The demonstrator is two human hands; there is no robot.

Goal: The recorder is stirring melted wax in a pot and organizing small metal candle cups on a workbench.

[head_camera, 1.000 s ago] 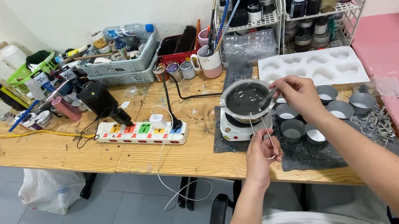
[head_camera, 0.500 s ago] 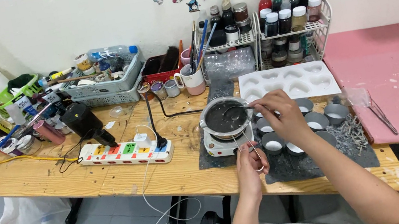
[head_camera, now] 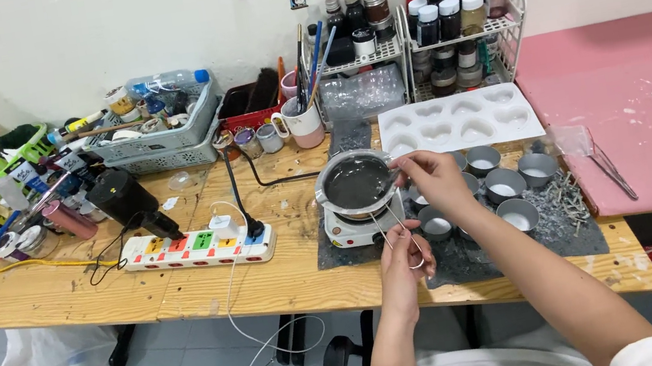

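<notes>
Head view, looking down on a wooden counter (head_camera: 79,290): a person works over a small metal melting pot (head_camera: 357,184) that sits on a white hotplate (head_camera: 356,231) near the middle of the counter, on a dark mat (head_camera: 569,235). The left hand (head_camera: 406,260), at the near edge, has its fingers closed on the looped wire handle (head_camera: 399,232) that runs from the pot toward the person. The right hand (head_camera: 433,176) is just right of the pot, fingers pinched narrow on a thin tool (head_camera: 389,184) whose tip dips into the grey contents; what kind of tool cannot be told. Small metal cups (head_camera: 505,184) stand in a cluster right of the hotplate, some showing white inside, and a white heart-cavity mould (head_camera: 457,121) lies beyond them. A multicoloured power strip (head_camera: 198,248) lies to the left.

By the look of it, the step in hand is stirring the pot's contents while bracing it. Any further move calls for a firm hold on the handle, since the pot sits high on a small plate.
</notes>
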